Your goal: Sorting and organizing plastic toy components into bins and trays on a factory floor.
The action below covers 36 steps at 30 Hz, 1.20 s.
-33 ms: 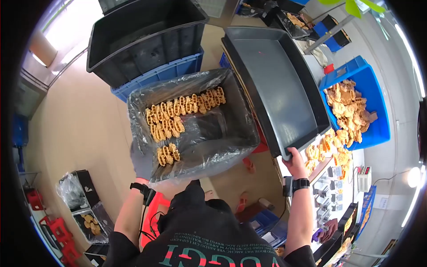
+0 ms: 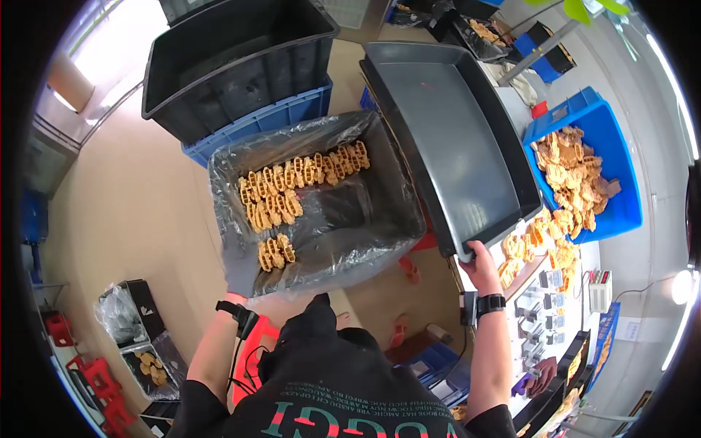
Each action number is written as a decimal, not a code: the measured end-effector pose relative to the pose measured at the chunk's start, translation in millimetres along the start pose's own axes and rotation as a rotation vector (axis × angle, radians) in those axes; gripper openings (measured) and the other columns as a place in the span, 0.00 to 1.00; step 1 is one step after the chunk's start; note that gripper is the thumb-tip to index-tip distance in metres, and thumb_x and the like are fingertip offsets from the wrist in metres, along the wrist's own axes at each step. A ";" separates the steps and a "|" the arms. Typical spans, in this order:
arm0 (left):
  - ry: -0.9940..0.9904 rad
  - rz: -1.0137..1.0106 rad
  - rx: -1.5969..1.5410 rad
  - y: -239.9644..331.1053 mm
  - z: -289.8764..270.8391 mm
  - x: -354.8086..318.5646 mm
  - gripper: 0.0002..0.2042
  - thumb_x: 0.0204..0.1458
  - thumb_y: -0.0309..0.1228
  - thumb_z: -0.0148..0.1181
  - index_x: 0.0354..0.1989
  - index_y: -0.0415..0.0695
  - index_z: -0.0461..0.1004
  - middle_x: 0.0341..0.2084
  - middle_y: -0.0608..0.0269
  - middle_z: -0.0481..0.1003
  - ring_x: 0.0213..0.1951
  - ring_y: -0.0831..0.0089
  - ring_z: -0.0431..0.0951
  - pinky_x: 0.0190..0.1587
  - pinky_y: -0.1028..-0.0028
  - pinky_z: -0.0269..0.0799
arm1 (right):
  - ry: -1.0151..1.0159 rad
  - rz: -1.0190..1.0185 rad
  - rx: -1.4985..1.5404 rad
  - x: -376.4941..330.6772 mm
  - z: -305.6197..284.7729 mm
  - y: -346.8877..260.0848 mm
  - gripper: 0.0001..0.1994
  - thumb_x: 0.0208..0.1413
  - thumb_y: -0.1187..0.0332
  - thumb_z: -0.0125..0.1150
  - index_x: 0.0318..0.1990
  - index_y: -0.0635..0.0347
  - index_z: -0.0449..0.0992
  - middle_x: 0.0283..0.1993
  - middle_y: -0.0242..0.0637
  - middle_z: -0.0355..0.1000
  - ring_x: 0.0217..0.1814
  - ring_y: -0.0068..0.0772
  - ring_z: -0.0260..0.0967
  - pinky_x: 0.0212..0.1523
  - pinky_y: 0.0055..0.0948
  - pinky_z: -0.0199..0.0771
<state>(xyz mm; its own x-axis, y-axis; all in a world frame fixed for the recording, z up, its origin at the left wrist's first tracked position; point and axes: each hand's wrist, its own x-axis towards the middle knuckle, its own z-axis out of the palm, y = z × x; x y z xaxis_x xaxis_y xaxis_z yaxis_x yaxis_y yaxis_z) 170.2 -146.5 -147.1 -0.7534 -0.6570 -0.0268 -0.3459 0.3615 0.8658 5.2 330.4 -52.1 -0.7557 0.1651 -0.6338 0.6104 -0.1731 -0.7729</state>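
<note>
My right hand (image 2: 482, 270) is closed on the near corner of a shallow dark grey tray (image 2: 454, 146) with nothing lying in it. At the near left corner of a crate lined with clear plastic (image 2: 314, 271), my left hand (image 2: 238, 281) rests against the side. Something grey, a glove or the liner, covers that hand, so its fingers cannot be made out. Inside the lined crate, tan slotted plastic-looking pieces (image 2: 292, 175) stand in rows along the far and left sides. A shorter group (image 2: 275, 252) sits nearer me.
A black crate (image 2: 241, 87) stands on a blue one (image 2: 259, 120) beyond the lined crate. On the right, a tilted blue bin (image 2: 621, 168) spills tan pieces onto a white table (image 2: 588, 255) holding several small grey fixtures (image 2: 551, 300). A red stool (image 2: 255, 350) is beside my left arm.
The tray has shifted slightly to the left, and my right hand has gone with it. The pieces in the lined crate lie as before.
</note>
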 end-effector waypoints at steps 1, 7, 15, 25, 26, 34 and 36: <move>-0.107 0.053 0.085 17.0 8.1 -9.6 0.30 0.51 0.34 0.59 0.61 0.34 0.59 0.56 0.41 0.65 0.59 0.53 0.65 0.62 0.65 0.58 | -0.045 -0.022 -0.013 -14.5 6.6 4.4 0.08 0.52 0.64 0.58 0.32 0.59 0.73 0.30 0.33 0.71 0.31 0.29 0.70 0.32 0.29 0.72; -0.534 0.069 -0.266 120.7 97.2 -60.4 0.32 0.53 0.39 0.59 0.62 0.33 0.56 0.59 0.43 0.63 0.63 0.59 0.61 0.62 0.69 0.56 | -0.090 -0.134 -0.123 -73.7 27.3 96.8 0.30 0.50 0.68 0.56 0.61 0.59 0.53 0.50 0.37 0.65 0.47 0.30 0.66 0.36 0.31 0.73; -0.532 -0.223 -0.697 145.6 130.9 -79.3 0.30 0.48 0.26 0.59 0.61 0.39 0.56 0.51 0.58 0.69 0.50 0.68 0.70 0.54 0.71 0.65 | -0.139 -0.214 -0.050 -131.5 37.9 141.7 0.35 0.54 0.62 0.59 0.65 0.62 0.49 0.59 0.40 0.60 0.57 0.34 0.60 0.49 0.30 0.66; -0.513 -0.256 -0.591 126.2 100.8 -26.4 0.30 0.46 0.21 0.51 0.62 0.41 0.57 0.53 0.54 0.67 0.52 0.60 0.69 0.52 0.65 0.68 | 0.564 -0.385 -0.290 3.2 -75.8 142.0 0.27 0.60 0.52 0.49 0.58 0.66 0.59 0.53 0.61 0.67 0.57 0.57 0.65 0.58 0.39 0.62; -0.523 -0.279 -0.573 126.3 97.3 -21.9 0.29 0.46 0.21 0.51 0.62 0.40 0.56 0.53 0.55 0.67 0.53 0.61 0.68 0.54 0.66 0.66 | 0.590 -0.360 -0.378 3.1 -74.8 136.0 0.28 0.60 0.52 0.49 0.59 0.66 0.59 0.53 0.61 0.67 0.57 0.56 0.65 0.57 0.39 0.63; -0.523 -0.317 -0.557 81.1 24.5 -1.5 0.30 0.45 0.20 0.49 0.62 0.41 0.56 0.53 0.53 0.66 0.52 0.60 0.69 0.53 0.66 0.69 | 0.177 -0.160 0.238 -71.1 -23.0 118.8 0.29 0.60 0.38 0.42 0.48 0.55 0.75 0.39 0.30 0.73 0.39 0.23 0.68 0.40 0.24 0.68; -0.489 -0.307 -0.536 72.5 2.8 -10.0 0.30 0.44 0.20 0.49 0.62 0.40 0.56 0.53 0.53 0.66 0.52 0.59 0.69 0.53 0.66 0.70 | 0.095 -0.035 0.306 -87.5 -15.5 141.8 0.29 0.60 0.39 0.41 0.50 0.55 0.74 0.46 0.30 0.73 0.45 0.23 0.68 0.48 0.26 0.67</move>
<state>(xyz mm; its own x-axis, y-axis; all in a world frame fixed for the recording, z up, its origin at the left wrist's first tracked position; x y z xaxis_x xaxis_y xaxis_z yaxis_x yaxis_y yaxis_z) 151.1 -111.8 -85.5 -0.8713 -0.2650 -0.4131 -0.3557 -0.2388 0.9036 161.5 306.4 -106.8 -0.7408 0.2636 -0.6178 0.4738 -0.4469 -0.7588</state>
